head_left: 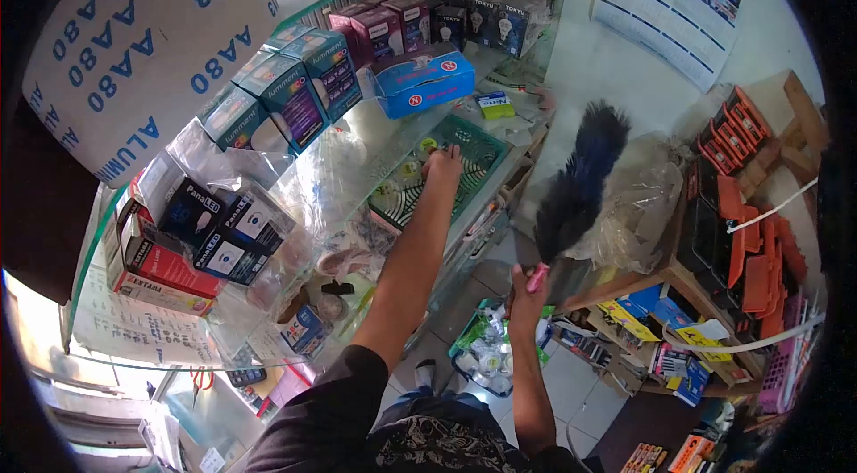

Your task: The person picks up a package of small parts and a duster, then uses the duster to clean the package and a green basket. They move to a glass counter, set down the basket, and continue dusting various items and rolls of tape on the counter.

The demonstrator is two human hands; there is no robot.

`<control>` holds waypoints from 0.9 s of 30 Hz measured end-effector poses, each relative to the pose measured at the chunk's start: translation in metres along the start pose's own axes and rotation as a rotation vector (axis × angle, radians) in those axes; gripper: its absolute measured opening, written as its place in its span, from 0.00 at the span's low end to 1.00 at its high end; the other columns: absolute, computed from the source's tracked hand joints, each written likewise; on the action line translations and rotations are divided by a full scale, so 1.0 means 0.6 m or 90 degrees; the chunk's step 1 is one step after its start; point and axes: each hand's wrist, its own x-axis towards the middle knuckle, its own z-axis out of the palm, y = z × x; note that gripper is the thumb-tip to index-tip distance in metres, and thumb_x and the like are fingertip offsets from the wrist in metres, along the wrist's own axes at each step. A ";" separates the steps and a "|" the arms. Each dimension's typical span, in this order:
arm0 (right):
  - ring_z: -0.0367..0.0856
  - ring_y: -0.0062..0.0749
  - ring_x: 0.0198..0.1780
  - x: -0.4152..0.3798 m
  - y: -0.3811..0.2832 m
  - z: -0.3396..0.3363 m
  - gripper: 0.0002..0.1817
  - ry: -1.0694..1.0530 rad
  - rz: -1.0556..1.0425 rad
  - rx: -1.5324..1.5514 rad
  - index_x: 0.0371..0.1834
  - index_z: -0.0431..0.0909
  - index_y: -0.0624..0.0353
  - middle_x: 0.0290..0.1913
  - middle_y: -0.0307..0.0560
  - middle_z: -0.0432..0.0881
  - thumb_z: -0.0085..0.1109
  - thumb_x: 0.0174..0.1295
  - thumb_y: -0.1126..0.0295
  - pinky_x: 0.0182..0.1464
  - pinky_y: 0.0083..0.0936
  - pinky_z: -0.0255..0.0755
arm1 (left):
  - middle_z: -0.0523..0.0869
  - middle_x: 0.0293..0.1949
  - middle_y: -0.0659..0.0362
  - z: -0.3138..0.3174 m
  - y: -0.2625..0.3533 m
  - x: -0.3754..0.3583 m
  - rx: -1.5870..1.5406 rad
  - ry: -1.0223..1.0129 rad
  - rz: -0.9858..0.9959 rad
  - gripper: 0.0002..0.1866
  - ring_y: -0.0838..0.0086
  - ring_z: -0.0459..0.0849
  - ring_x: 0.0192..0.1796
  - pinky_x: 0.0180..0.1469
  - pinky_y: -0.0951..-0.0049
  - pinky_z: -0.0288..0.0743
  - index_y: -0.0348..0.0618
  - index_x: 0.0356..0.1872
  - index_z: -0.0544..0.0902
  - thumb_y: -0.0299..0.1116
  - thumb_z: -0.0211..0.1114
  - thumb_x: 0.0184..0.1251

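Note:
My right hand (pixel 525 299) is closed around the pink handle of a feather duster (pixel 585 178), whose dark plumes point up and away from me. My left hand (pixel 443 165) reaches over a green plastic basket (pixel 489 168) on the glass counter. Its fingers are curled down inside the basket, beside small round yellow-green items (pixel 411 171). Whatever those fingers hold, if anything, is hidden.
Bulb boxes (pixel 286 94) line the glass counter (pixel 357 147), with a blue box (pixel 424 80) behind the basket. Below, a crate of clear-wrapped items (pixel 489 352) sits on the tiled floor. Orange-and-black organizer cases (pixel 728 232) fill the wooden shelf at right.

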 end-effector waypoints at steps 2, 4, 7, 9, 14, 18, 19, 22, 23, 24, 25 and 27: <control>0.54 0.15 0.06 -0.014 0.007 -0.024 0.12 0.016 0.003 -0.008 0.33 0.62 0.49 0.15 0.30 0.60 0.58 0.65 0.70 0.07 0.16 0.47 | 0.59 0.70 0.53 0.009 -0.009 0.003 -0.018 -0.007 -0.010 0.38 0.59 0.63 0.71 0.68 0.58 0.66 0.42 0.74 0.51 0.38 0.58 0.67; 0.54 0.14 0.07 -0.036 0.014 -0.050 0.12 0.025 0.043 -0.036 0.32 0.62 0.49 0.15 0.30 0.60 0.58 0.65 0.70 0.07 0.17 0.47 | 0.57 0.72 0.55 0.019 -0.016 0.003 -0.031 -0.014 -0.020 0.38 0.60 0.61 0.72 0.69 0.59 0.65 0.43 0.74 0.50 0.41 0.57 0.68; 0.59 0.12 0.11 -0.065 0.059 -0.104 0.12 0.045 0.080 -0.019 0.36 0.66 0.51 0.21 0.29 0.66 0.63 0.63 0.70 0.09 0.16 0.49 | 0.53 0.75 0.58 0.021 -0.020 -0.001 -0.046 -0.017 -0.029 0.39 0.62 0.58 0.74 0.69 0.59 0.63 0.45 0.75 0.49 0.45 0.55 0.68; 0.60 0.11 0.11 -0.089 0.062 -0.124 0.10 0.034 0.081 -0.051 0.36 0.67 0.51 0.19 0.28 0.65 0.62 0.64 0.67 0.10 0.16 0.50 | 0.51 0.76 0.61 0.017 -0.024 -0.008 -0.057 -0.017 -0.034 0.39 0.63 0.56 0.75 0.70 0.59 0.62 0.46 0.75 0.49 0.47 0.54 0.69; 0.54 0.14 0.06 -0.129 0.109 -0.195 0.17 0.072 0.117 -0.138 0.29 0.68 0.54 0.10 0.31 0.60 0.49 0.72 0.55 0.08 0.17 0.45 | 0.64 0.69 0.59 0.041 -0.048 -0.133 0.210 -0.007 -0.035 0.27 0.61 0.74 0.57 0.50 0.58 0.70 0.56 0.68 0.61 0.54 0.42 0.72; 0.59 0.12 0.10 -0.177 0.099 -0.243 0.14 0.070 0.108 -0.152 0.29 0.69 0.54 0.14 0.30 0.62 0.48 0.73 0.60 0.12 0.16 0.53 | 0.70 0.60 0.56 -0.016 -0.095 -0.250 0.263 -0.233 0.126 0.18 0.66 0.75 0.48 0.44 0.60 0.69 0.51 0.53 0.66 0.50 0.50 0.71; 0.60 0.13 0.11 -0.185 0.110 -0.259 0.15 0.094 0.094 -0.161 0.30 0.70 0.56 0.16 0.30 0.63 0.48 0.73 0.60 0.12 0.16 0.54 | 0.73 0.53 0.56 -0.028 -0.109 -0.308 0.308 -0.261 0.157 0.19 0.67 0.75 0.43 0.41 0.62 0.70 0.48 0.52 0.67 0.49 0.51 0.71; 0.60 0.13 0.12 -0.210 0.115 -0.295 0.15 0.107 0.103 -0.192 0.32 0.72 0.57 0.17 0.31 0.64 0.48 0.72 0.59 0.13 0.16 0.55 | 0.77 0.37 0.58 -0.147 -0.124 -0.419 0.428 -0.389 0.195 0.16 0.71 0.76 0.34 0.34 0.67 0.72 0.45 0.44 0.69 0.47 0.55 0.71; 0.62 0.12 0.12 -0.219 0.117 -0.306 0.14 0.116 0.111 -0.200 0.34 0.74 0.58 0.17 0.31 0.66 0.50 0.72 0.59 0.13 0.15 0.56 | 0.78 0.36 0.56 -0.206 -0.124 -0.431 0.509 -0.411 0.164 0.13 0.70 0.78 0.33 0.33 0.68 0.72 0.46 0.45 0.69 0.44 0.54 0.72; 0.62 0.12 0.12 -0.226 0.124 -0.317 0.14 0.122 0.114 -0.200 0.34 0.74 0.58 0.17 0.31 0.66 0.50 0.72 0.59 0.13 0.15 0.56 | 0.79 0.36 0.54 -0.274 -0.124 -0.424 0.590 -0.435 0.131 0.10 0.69 0.79 0.32 0.31 0.69 0.72 0.48 0.45 0.68 0.41 0.53 0.72; 0.63 0.12 0.12 -0.236 0.135 -0.331 0.14 0.133 0.131 -0.216 0.35 0.75 0.59 0.18 0.31 0.67 0.51 0.71 0.59 0.14 0.15 0.57 | 0.78 0.33 0.56 -0.335 -0.131 -0.416 0.667 -0.413 0.122 0.09 0.70 0.79 0.30 0.31 0.69 0.73 0.47 0.43 0.70 0.40 0.54 0.72; 0.64 0.12 0.13 -0.266 0.153 -0.358 0.14 0.153 0.158 -0.236 0.35 0.76 0.60 0.18 0.31 0.68 0.52 0.71 0.60 0.14 0.15 0.58 | 0.79 0.30 0.56 -0.473 -0.134 -0.375 0.830 -0.402 0.132 0.09 0.67 0.80 0.29 0.32 0.67 0.75 0.44 0.41 0.72 0.38 0.57 0.71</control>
